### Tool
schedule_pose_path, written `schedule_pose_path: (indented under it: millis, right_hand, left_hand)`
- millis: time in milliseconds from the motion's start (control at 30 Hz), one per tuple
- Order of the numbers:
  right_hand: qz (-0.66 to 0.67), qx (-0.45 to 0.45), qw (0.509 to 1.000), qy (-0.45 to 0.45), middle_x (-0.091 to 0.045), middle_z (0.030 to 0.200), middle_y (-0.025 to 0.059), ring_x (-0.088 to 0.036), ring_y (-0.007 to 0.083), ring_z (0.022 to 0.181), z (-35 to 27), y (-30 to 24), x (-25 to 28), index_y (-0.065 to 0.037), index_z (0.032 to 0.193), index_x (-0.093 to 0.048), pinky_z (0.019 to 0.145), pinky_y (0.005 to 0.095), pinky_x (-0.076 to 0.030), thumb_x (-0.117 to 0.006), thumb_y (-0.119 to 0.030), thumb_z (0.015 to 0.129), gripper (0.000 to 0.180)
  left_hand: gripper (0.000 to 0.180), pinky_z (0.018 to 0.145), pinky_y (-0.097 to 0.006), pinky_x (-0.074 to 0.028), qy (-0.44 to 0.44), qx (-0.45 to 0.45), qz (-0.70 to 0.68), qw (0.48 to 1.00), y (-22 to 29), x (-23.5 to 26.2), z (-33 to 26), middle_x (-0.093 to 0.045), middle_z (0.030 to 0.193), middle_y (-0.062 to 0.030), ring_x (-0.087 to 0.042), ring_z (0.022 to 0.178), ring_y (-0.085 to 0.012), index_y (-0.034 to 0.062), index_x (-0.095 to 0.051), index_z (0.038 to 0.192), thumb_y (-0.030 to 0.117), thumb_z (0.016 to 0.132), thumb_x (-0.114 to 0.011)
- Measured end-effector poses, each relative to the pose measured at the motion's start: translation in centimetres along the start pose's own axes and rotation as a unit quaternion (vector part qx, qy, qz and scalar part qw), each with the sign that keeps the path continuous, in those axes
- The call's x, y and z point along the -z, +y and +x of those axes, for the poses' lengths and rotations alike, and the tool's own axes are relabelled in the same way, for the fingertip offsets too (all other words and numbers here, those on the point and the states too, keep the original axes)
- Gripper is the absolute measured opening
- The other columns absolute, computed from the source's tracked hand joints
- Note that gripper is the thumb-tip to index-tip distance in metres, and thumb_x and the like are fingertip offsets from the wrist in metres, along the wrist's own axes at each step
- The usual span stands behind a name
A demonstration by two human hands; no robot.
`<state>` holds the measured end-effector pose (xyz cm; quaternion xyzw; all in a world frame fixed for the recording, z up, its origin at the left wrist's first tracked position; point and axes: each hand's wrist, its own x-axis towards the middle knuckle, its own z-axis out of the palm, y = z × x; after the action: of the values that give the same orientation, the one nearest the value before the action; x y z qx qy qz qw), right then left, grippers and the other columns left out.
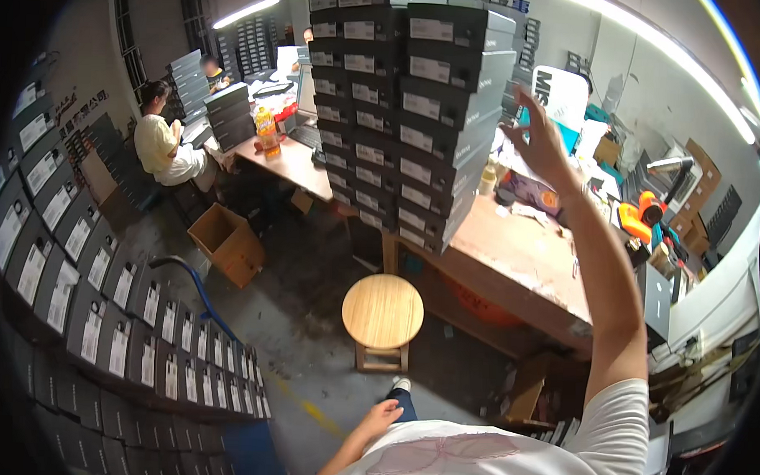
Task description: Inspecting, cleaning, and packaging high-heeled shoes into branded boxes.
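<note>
Towering boxes (pixel 430 109) — dark grey, white-labelled, oblong | right grip (pixel 541 141) spread, empty | left grip (pixel 380 418) loosely uncurled

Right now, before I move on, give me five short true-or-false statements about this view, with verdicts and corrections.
1. The right hand is raised higher than the left hand. True.
2. The left hand grips a shoebox. False: it holds no box.
3. In the picture, the stool stands right of the open carton. True.
4. The stool's seat is square. False: it is round.
5. The tall shoebox stack is left of the right hand in the picture. True.
</note>
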<state>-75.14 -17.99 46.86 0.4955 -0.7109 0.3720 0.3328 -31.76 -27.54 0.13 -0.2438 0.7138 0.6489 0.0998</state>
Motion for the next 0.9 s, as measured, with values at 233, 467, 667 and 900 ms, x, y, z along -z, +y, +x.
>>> schedule_pose_path:
  millis: [233, 467, 667, 900]
  right_hand:
    - [-0.364, -0.063, 0.928, -0.045, -0.046, 0.125, 0.0277, -0.052, 0.0386, 0.114, 20.4, 6.0, -4.3, -0.017, 0.140, -0.035, 0.092, 0.0441, -0.047, -0.069, -0.024, 0.079, 0.071]
    - [-0.363, -0.036, 0.928, -0.072, -0.051, 0.115, 0.0238, -0.050, 0.0392, 0.108, 21.2, 14.4, 0.8, -0.004, 0.125, -0.045, 0.090, 0.0450, -0.044, -0.069, -0.025, 0.064, 0.069]
    - [-0.337, 0.002, 0.942, 0.000, -0.056, 0.118, 0.0166, -0.055, 0.0327, 0.108, 2.3, 19.4, 15.6, -0.007, 0.131, -0.046, 0.091, 0.0403, -0.044, -0.072, -0.019, 0.073, 0.064]
    - [-0.181, -0.246, 0.948, -0.093, -0.039, 0.137, 0.0197, -0.042, 0.0368, 0.124, -32.8, 21.3, 12.1, -0.012, 0.124, -0.056, 0.101, 0.0404, -0.041, -0.066, 0.005, 0.067, 0.060]
  left_hand:
    - [0.054, 0.097, -0.042, -0.042, -0.041, -0.120, 0.220, 0.967, 10.1, 4.0, 10.4, -0.055, 0.122, -0.0240, -0.052, 0.115, -0.0367, 0.0002, -0.054, 0.123, 0.039, 0.085, -0.061]
    - [0.042, 0.086, -0.037, -0.049, -0.105, -0.207, 0.160, 0.959, 23.7, 2.2, 19.7, -0.061, 0.113, -0.0193, -0.061, 0.100, -0.0312, 0.0005, -0.057, 0.119, 0.026, 0.086, -0.063]
    - [0.050, 0.092, -0.035, -0.046, -0.106, -0.383, 0.021, 0.918, 36.5, -5.5, 26.3, -0.054, 0.122, -0.0139, -0.057, 0.107, -0.0238, 0.0009, -0.050, 0.127, 0.028, 0.087, -0.066]
    - [0.096, 0.105, -0.047, -0.033, -0.315, -0.180, -0.425, 0.829, 44.8, -18.5, 39.4, -0.031, 0.146, -0.0127, -0.034, 0.132, -0.0281, 0.0086, -0.020, 0.146, 0.076, 0.081, -0.040]
